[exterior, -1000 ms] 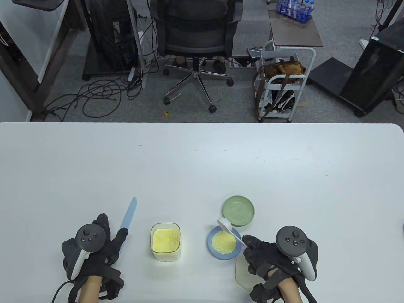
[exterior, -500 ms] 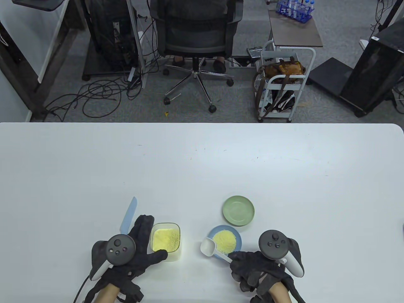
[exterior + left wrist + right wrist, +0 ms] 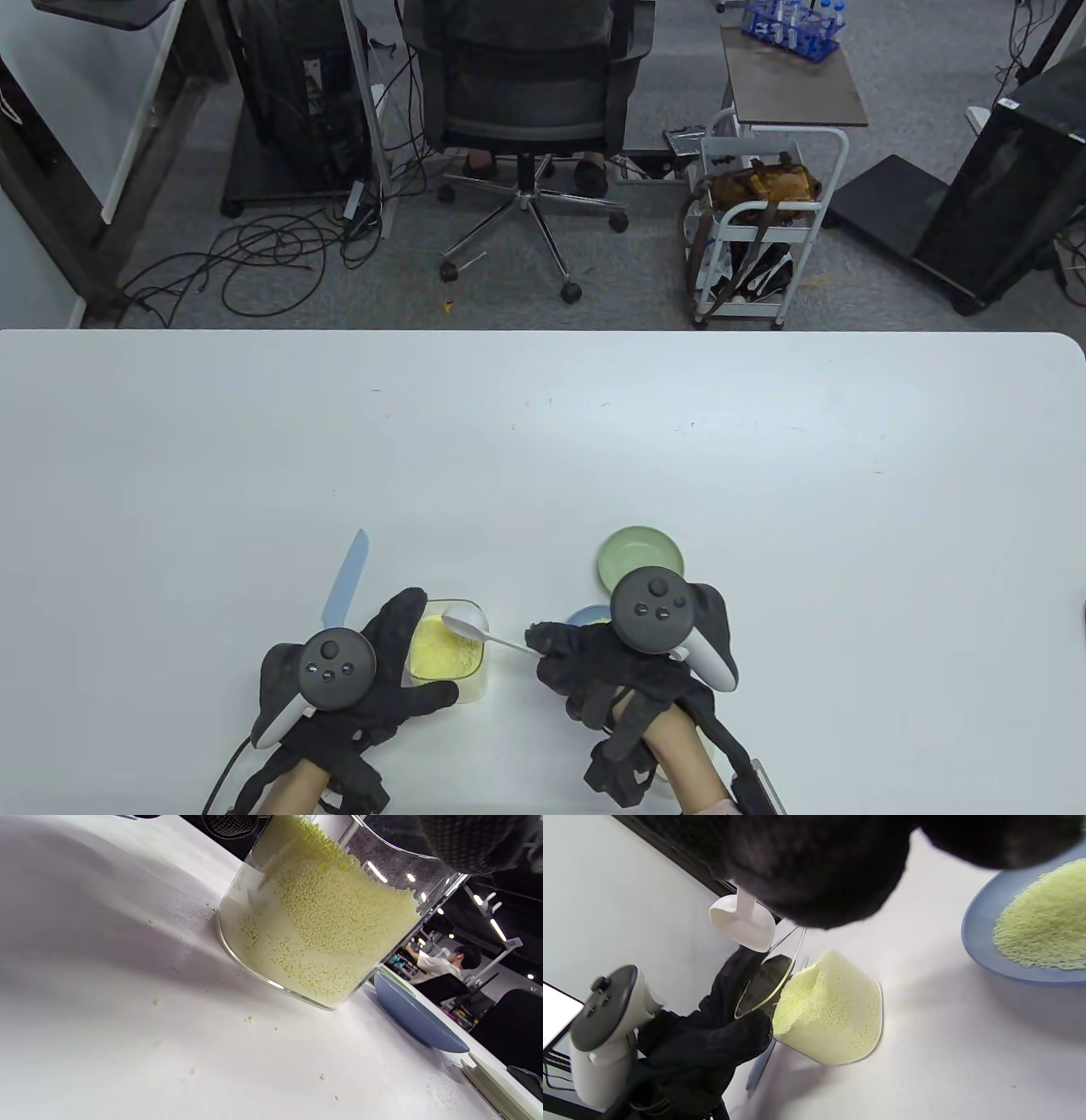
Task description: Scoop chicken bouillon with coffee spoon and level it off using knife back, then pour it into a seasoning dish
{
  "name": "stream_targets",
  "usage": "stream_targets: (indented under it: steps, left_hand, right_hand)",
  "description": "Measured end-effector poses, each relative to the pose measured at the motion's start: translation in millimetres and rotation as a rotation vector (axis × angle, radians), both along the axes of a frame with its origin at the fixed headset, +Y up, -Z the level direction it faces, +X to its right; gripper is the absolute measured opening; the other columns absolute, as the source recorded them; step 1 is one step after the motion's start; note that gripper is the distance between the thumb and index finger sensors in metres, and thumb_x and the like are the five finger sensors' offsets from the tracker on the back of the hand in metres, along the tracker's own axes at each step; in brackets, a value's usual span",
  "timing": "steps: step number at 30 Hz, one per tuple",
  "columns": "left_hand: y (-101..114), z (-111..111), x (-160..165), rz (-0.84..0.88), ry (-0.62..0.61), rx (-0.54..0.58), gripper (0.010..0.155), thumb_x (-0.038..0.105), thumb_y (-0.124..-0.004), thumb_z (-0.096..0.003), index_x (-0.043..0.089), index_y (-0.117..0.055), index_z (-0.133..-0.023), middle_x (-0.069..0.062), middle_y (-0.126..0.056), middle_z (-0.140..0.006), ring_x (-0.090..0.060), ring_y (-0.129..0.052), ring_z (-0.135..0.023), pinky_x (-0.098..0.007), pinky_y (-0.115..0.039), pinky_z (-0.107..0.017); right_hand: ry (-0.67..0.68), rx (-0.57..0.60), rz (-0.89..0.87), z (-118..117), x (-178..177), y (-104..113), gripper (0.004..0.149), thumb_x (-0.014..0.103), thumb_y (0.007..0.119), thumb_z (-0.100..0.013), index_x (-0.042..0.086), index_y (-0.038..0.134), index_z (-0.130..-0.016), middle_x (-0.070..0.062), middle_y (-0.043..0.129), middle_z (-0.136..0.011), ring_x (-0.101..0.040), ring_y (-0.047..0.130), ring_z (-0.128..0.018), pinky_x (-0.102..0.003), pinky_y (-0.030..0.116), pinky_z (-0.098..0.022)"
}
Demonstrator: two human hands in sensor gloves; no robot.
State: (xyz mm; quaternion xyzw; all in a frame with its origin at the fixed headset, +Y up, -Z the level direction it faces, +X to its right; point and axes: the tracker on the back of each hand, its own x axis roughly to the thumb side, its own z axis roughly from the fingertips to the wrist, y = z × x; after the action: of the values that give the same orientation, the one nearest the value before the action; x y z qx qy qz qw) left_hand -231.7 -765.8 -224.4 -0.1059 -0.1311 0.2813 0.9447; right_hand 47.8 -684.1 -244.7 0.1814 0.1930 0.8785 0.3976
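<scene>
Clear glossy container w/ grainy bouillon; smooth white plastic spoon; matt table.

Behind your white table: black mesh office chair on a chrome star base | tangled black cables on grey carpet to its left | white wire trolley holding a brown bag | blue rack of test tubes on a brown side table | black cabinet at far right
</scene>
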Motion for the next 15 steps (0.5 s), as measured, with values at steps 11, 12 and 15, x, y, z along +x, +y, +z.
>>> stream_targets:
  steps: [11, 12, 15]
  left_hand:
    - [1.0, -0.2, 0.0, 0.017, -0.005, -0.013, 0.108, 0.066, -0.082, -0.0338, 0.029, -0.014, -0.110, -0.011, -0.036, -0.120, -0.028, -0.052, -0.113, -0.061, -0.044, -0.078]
    - [1.2, -0.2, 0.0, 0.016, -0.006, -0.014, 0.108, 0.066, -0.082, -0.0336, 0.029, -0.014, -0.109, -0.011, -0.036, -0.120, -0.027, -0.052, -0.113, -0.061, -0.044, -0.078]
    - [1.1, -0.2, -0.1, 0.015, -0.005, -0.012, 0.108, 0.066, -0.082, -0.0341, 0.029, -0.014, -0.109, -0.011, -0.036, -0.119, -0.028, -0.053, -0.113, -0.061, -0.044, -0.078]
  right_hand:
    - [-0.012, 0.096, 0.410, -17.7, -61.4, 6.4, 0.041, 0.011, 0.086, -0.032, 0.005, 0.079, -0.071, -0.027, 0.080, -0.059, -0.016, 0.087, -0.013, -0.040, 0.078, -0.008]
    - [-0.005, 0.070, 0.417, -18.1, -63.9, 6.4, 0.041, 0.011, 0.085, -0.032, 0.003, 0.079, -0.071, -0.027, 0.080, -0.059, -0.016, 0.087, -0.011, -0.038, 0.078, -0.005]
    - [0.045, -0.037, 0.396, -19.3, -71.1, 3.4, 0.042, 0.011, 0.085, -0.033, -0.002, 0.077, -0.071, -0.029, 0.085, -0.054, -0.010, 0.088, -0.006, -0.034, 0.080, 0.001]
